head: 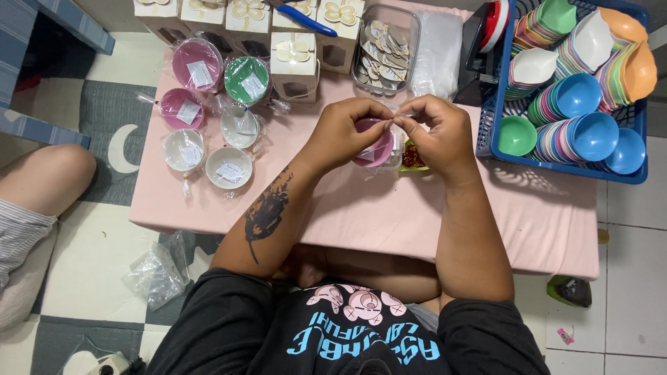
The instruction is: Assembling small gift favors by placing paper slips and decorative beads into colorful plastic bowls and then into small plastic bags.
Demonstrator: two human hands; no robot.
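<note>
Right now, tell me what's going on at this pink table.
A person sits at the pink table, both hands raised over it. The left hand and right hand pinch the clear wrap of a pink bowl together. Wrapped bowls lie to the left, and a blue basket of coloured bowls stands to the right.

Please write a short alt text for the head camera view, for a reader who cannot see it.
Two bare hands, left hand and right hand, pinch clear wrapping over a pink bowl above a pink table. Wrapped bowls lie left; a blue basket of coloured bowls stands right.
</note>
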